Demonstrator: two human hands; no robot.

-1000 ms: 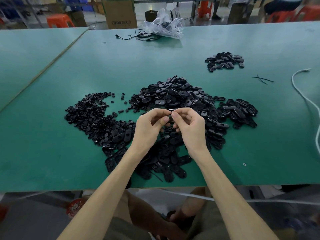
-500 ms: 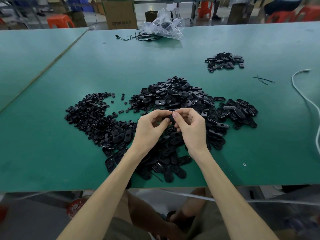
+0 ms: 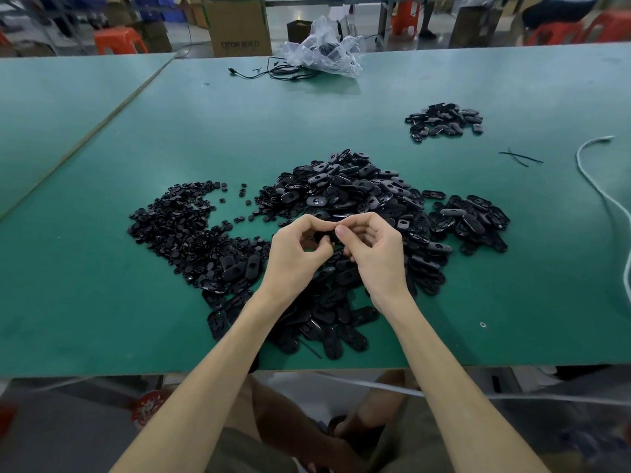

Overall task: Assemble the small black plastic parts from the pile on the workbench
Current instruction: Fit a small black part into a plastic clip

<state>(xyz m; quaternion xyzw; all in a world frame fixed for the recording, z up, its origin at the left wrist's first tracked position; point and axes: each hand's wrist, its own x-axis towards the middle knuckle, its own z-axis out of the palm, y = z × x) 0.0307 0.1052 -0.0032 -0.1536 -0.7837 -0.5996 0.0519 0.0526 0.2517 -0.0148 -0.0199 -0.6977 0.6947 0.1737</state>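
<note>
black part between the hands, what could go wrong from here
The left hand and right hand pinch the black part right above the main pile; a slip would likely lose it among lookalikes. Oval pieces lie near the workbench edge under the forearms, which might sweep some off.

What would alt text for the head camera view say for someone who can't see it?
The left hand and right hand pinch a small black part together over a big pile of black plastic parts on a green workbench. A smaller heap lies farther back on the right, and a crumpled clear plastic bag sits near the far edge.
</note>
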